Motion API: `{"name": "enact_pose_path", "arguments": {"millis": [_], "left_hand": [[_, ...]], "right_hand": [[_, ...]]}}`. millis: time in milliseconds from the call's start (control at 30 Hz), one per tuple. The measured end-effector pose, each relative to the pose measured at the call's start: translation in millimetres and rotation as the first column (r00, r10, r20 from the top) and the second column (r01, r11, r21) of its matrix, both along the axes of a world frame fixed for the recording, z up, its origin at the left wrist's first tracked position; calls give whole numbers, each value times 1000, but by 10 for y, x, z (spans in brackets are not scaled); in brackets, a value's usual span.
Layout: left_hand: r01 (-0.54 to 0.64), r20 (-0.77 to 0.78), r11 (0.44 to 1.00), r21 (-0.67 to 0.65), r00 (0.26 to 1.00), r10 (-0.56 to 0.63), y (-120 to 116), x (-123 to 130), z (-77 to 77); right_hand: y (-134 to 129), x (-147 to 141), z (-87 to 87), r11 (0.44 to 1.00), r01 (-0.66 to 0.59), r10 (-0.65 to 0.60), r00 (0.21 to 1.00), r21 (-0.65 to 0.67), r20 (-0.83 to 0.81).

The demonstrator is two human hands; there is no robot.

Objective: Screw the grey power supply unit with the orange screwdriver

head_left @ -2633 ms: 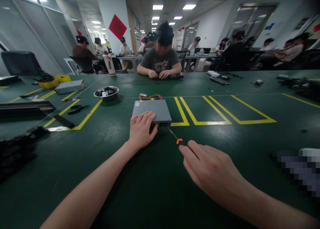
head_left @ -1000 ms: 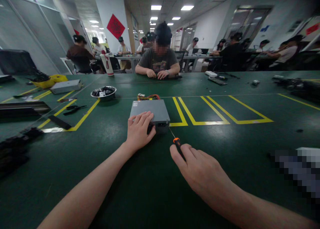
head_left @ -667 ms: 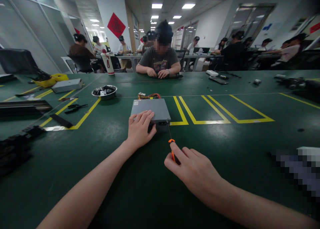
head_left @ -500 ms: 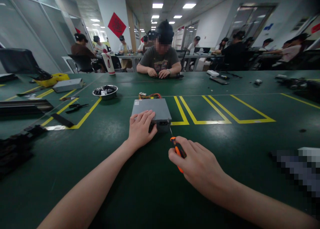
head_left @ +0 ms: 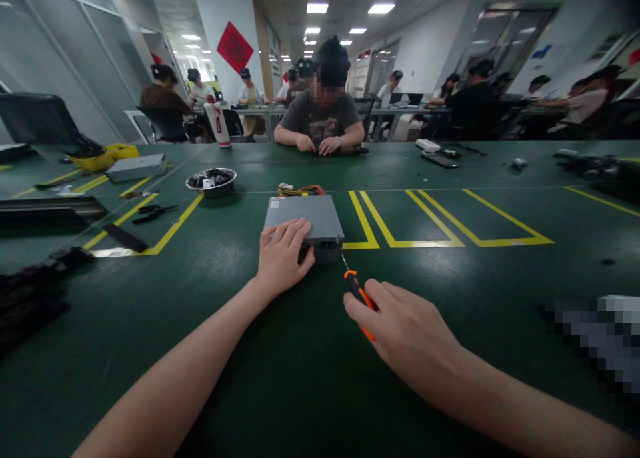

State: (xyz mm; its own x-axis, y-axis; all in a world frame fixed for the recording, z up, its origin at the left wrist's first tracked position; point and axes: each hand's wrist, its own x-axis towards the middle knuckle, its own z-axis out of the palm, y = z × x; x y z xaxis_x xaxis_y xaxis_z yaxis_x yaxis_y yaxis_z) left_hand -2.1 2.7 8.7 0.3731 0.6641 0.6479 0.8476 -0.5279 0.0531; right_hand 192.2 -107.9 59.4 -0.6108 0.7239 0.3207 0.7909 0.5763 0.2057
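Observation:
A grey metal computer power supply (head_left: pixel 320 213) lies on the green table in front of me, its coloured cables (head_left: pixel 303 190) bunched at the far side. My left hand (head_left: pixel 285 251) grips its near left part, fingers over the top and thumb against the near face. In my right hand (head_left: pixel 400 318) is a screwdriver (head_left: pixel 356 286) with an orange and black handle. Its thin shaft slants up and left, and the tip meets the near right corner of the power supply, beside the power socket. Whether the tip sits in a screw is too small to tell.
A metal bowl (head_left: pixel 211 182) of small dark parts stands left of the power supply. Beyond it are another grey metal box (head_left: pixel 136 168) and a yellow tray (head_left: pixel 103 157). Dark parts (head_left: pixel 37 295) lie at left. A person (head_left: pixel 320 115) sits opposite.
My right hand has shifted slightly right and its grip sits further back on the screwdriver handle. The tip remains at the power supply's corner. My left hand stays in place.

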Motion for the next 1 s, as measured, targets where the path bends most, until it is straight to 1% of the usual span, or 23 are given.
{"name": "enact_pose_path", "arguments": {"millis": [67, 167, 233, 333, 433, 467, 567, 633, 733, 900, 1000], "left_hand": [[1, 4, 1000, 2, 1000, -1, 0, 2, 1], [0, 5, 1000, 5, 1000, -1, 0, 4, 4], [0, 2, 1000, 5, 1000, 0, 0, 4, 5], [-1, 3, 1000, 11, 1000, 1, 3, 3, -1], [-1, 7, 1000, 8, 1000, 1, 6, 1, -9], [1, 8, 1000, 5, 1000, -1, 7, 1, -10], [10, 12, 1000, -1, 1000, -10, 4, 3, -4], [11, 13, 1000, -3, 1000, -11, -1, 4, 3], [6, 15, 1000, -3, 1000, -6, -6, 3, 9], [0, 7, 1000, -6, 1000, 0, -6, 2, 5], [-3, 0, 1000, -3, 1000, 3, -2, 3, 1]], "right_hand": [[-22, -3, 34, 999, 16, -14, 999, -51, 38], [-42, -30, 73, 989, 40, -39, 999, -139, 11], [-50, -59, 78, 987, 55, -55, 998, -149, 0], [-60, -93, 53, 993, 112, -112, 994, -47, 3], [-84, -89, 22, 980, 190, -190, 982, 58, -8], [-96, -81, 19, 979, 188, -189, 982, 77, 6], [-135, -55, 37, 986, 109, -122, 988, 127, 93], [-145, -48, 61, 984, 85, -106, 986, 157, 131], [-124, -50, 74, 981, 114, -136, 981, 158, 138], [-82, -41, 29, 978, 156, -171, 979, 141, 107], [-95, -43, 11, 979, 115, -139, 980, 168, 143]]}}
